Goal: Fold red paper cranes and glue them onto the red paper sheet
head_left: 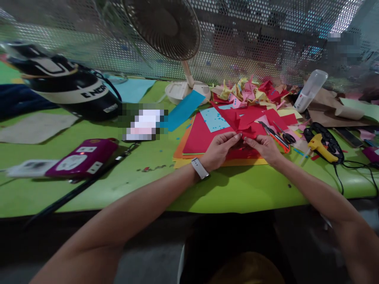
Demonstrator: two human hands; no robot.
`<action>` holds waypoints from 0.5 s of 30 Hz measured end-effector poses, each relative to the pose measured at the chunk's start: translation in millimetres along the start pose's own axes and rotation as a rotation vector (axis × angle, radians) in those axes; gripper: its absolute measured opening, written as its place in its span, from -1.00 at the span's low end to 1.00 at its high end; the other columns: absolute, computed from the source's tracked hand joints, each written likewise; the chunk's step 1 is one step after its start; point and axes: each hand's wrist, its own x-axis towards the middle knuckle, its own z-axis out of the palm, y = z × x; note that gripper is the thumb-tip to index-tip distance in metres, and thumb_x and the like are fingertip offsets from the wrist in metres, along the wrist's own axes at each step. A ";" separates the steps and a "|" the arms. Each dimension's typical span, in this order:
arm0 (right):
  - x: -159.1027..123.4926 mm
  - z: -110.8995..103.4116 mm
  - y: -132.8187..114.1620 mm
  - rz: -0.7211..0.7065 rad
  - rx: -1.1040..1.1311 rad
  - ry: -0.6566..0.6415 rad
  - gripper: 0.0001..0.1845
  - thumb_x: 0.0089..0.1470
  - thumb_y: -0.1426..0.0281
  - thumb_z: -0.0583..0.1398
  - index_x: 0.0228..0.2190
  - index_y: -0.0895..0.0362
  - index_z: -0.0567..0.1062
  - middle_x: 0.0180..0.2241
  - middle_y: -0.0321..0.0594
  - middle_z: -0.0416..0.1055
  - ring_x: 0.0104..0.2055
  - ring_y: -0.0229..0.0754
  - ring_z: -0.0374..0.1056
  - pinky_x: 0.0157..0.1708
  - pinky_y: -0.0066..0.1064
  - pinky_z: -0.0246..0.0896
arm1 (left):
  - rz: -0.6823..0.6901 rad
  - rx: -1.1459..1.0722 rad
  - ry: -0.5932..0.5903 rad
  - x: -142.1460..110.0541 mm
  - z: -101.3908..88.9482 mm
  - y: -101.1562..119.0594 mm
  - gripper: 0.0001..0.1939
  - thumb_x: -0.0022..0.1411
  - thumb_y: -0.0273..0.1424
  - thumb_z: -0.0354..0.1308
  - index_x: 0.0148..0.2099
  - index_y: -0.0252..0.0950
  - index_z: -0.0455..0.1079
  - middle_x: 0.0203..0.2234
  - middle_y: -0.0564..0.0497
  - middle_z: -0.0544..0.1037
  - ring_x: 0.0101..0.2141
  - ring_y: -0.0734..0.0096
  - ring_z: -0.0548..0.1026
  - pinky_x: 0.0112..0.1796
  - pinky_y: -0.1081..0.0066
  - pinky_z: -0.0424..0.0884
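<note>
Between my two hands is a piece of folded red paper, its pointed parts sticking up. My left hand, below a light wrist band, pinches its left side with thumb and fingers. On the other side my right hand pinches it too, the fingertips of both hands close together. Under them lies a stack of red, orange and yellow paper sheets. A light blue sheet with blue dots rests on the stack. Just beyond my right hand are a utility knife and black scissors.
Folded paper pieces are heaped at the back by a fan. On the right are a yellow glue gun with a cable and a clear-topped bottle. A black bottle and purple power strip sit left on the green table.
</note>
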 end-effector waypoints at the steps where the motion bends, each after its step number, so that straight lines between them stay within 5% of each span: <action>1: -0.6 -0.8 -1.6 0.011 -0.005 0.006 -0.52 -0.10 -0.08 0.33 -0.48 0.11 0.61 -0.47 -0.25 0.56 -0.36 -0.20 0.47 -0.22 -0.28 0.43 | -0.008 0.000 -0.001 0.2 -0.4 0.3 -0.61 -0.03 -0.10 0.47 -0.33 -0.31 0.55 -0.47 0.03 0.62 -0.34 0.35 0.61 -0.18 0.36 0.53; 6: -2.9 -6.0 -8.9 -0.061 -0.140 0.060 -0.42 0.05 -0.15 0.19 -0.56 0.12 0.50 -0.58 -0.26 0.43 -0.53 -0.27 0.31 -0.46 -0.38 0.27 | -0.030 -0.033 0.011 0.1 -0.4 2.2 -0.61 -0.07 -0.11 0.50 -0.34 -0.30 0.54 -0.43 0.00 0.64 -0.30 0.28 0.63 -0.11 0.25 0.56; 15: -1.6 -7.6 -9.1 -0.211 -0.339 0.052 -0.44 0.04 -0.13 0.22 -0.60 0.08 0.31 -0.63 -0.38 0.20 -0.56 -0.33 0.09 -0.55 -0.42 0.00 | -0.047 -0.045 0.009 0.2 -0.5 1.0 -0.61 -0.06 -0.13 0.49 -0.32 -0.31 0.53 -0.41 -0.01 0.64 -0.27 0.28 0.61 -0.12 0.24 0.55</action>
